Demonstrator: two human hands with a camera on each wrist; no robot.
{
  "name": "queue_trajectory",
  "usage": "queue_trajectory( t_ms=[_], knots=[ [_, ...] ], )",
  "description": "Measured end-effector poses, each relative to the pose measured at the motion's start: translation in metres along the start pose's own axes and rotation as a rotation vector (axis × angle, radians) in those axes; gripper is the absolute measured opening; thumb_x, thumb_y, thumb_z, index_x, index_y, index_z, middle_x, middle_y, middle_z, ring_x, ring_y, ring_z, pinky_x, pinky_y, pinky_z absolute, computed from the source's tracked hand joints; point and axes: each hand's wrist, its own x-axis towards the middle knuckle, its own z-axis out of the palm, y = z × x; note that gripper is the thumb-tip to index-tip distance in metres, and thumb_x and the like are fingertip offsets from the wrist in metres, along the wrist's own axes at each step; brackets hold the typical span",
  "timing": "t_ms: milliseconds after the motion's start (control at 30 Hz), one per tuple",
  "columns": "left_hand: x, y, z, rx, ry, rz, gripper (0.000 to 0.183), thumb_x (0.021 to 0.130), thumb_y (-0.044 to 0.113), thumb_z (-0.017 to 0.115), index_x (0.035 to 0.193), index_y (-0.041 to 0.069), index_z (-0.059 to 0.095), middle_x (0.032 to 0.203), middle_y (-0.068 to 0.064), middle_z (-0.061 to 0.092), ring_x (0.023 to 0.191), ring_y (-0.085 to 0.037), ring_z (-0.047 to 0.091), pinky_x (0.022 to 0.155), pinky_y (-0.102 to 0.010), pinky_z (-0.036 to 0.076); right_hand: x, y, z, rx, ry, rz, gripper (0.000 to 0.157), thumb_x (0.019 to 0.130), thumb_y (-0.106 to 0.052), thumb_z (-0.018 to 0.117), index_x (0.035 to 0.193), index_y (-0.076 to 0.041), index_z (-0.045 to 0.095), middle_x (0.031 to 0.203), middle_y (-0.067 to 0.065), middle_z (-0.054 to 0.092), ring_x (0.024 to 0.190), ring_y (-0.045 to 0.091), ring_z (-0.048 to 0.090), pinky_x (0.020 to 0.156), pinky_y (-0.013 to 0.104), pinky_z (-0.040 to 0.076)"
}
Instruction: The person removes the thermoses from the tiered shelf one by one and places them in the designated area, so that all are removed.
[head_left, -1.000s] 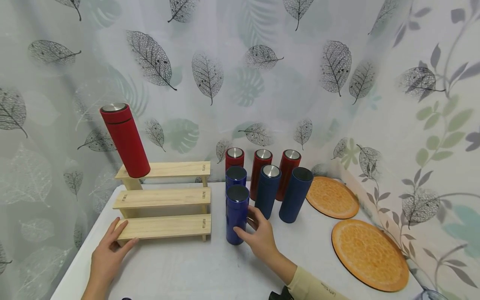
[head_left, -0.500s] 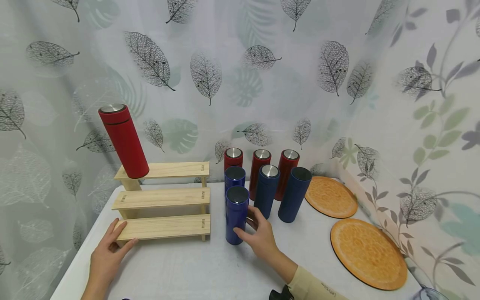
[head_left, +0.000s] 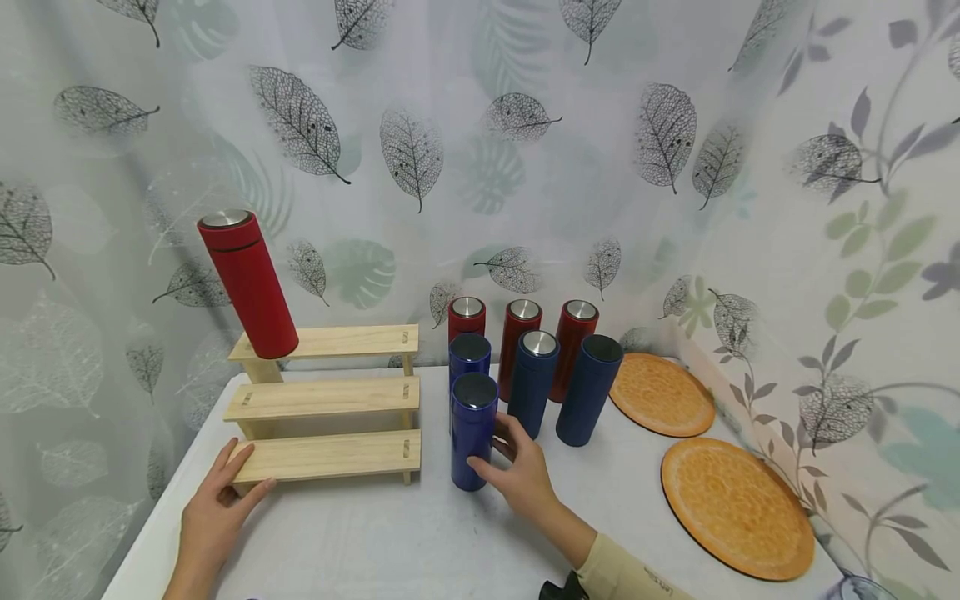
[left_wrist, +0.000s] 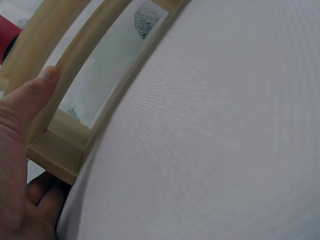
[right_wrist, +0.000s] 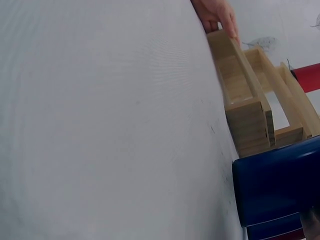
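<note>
My right hand [head_left: 522, 473] grips the front glossy blue thermos flask [head_left: 469, 433], thumb on its near side and fingers round its right side. The flask stands upright on the white table, and its lower part fills the corner of the right wrist view. On the left, my left hand [head_left: 212, 510] holds the left end of the three-step wooden rack [head_left: 322, 457]. In the left wrist view its thumb [left_wrist: 37, 92] lies on the lowest step's front edge, with the other fingers curled behind the end. A red thermos flask [head_left: 251, 287] stands at the left of the top step.
Behind the held flask is another glossy blue flask [head_left: 470, 354]. Right of it stand two matte blue flasks [head_left: 534, 383], with three red flasks [head_left: 574, 342] at the back. Two round orange mats [head_left: 738, 508] lie at the right. A leaf-print curtain [head_left: 450, 167] hangs behind.
</note>
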Motion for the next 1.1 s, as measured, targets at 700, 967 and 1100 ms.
queue_trajectory(
  t_ms=[700, 967, 1100],
  knots=[
    [-0.001, 0.001, 0.000, 0.002, 0.013, -0.001, 0.078, 0.098, 0.029, 0.085, 0.164, 0.006, 0.048, 0.178, -0.013, 0.024, 0.157, -0.045, 0.030, 0.100, 0.005, 0.025, -0.005, 0.006, -0.005, -0.040, -0.031, -0.013, 0.069, 0.092, -0.007, 0.089, 0.152, -0.008, 0.055, 0.147, 0.012, 0.064, 0.133, 0.032, 0.065, 0.109, 0.044, 0.055],
    [-0.001, 0.000, 0.001, 0.004, 0.012, -0.002, 0.078, 0.098, 0.029, 0.086, 0.163, 0.006, 0.048, 0.178, -0.013, 0.023, 0.157, -0.045, 0.030, 0.101, 0.005, 0.024, -0.012, 0.003, -0.012, -0.040, 0.013, -0.026, 0.062, 0.092, 0.000, 0.087, 0.146, -0.015, 0.060, 0.138, 0.005, 0.069, 0.127, 0.027, 0.069, 0.105, 0.041, 0.058],
    [-0.001, 0.001, 0.000, 0.005, 0.008, -0.005, 0.079, 0.098, 0.029, 0.086, 0.163, 0.006, 0.049, 0.178, -0.013, 0.023, 0.156, -0.047, 0.031, 0.100, 0.005, 0.025, -0.012, -0.005, -0.017, -0.038, 0.030, -0.045, 0.059, 0.092, 0.000, 0.087, 0.144, -0.011, 0.061, 0.136, 0.006, 0.069, 0.126, 0.028, 0.069, 0.106, 0.042, 0.057]
  ],
)
